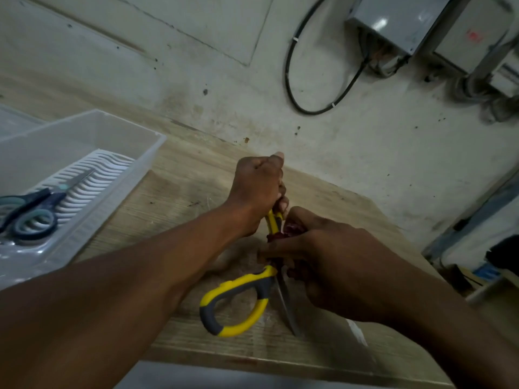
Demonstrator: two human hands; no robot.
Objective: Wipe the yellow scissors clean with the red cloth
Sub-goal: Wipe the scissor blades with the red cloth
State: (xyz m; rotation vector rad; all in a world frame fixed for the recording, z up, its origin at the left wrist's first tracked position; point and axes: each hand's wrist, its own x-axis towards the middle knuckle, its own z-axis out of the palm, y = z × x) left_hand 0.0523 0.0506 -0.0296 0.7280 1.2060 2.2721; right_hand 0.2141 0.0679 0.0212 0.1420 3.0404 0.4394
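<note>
Single head-worn wide-angle view, directed forward and steeply downward from above the table (pixel 174 192). The scene is seen at close range, tilted, with both forearms entering from the lower edge and the wall (pixel 365 141) filling the upper half.

Both forearms are bare to the frame edge, and neither the left hand (pixel 257 192) nor right hand (pixel 334 265) wears anything.

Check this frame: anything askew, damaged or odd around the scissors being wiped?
Nothing looks damaged. The yellow scissors are splayed wide open, one handle in the left hand, the right hand pressing the red cloth near the pivot. Blue scissors lie in the plastic bin.
</note>
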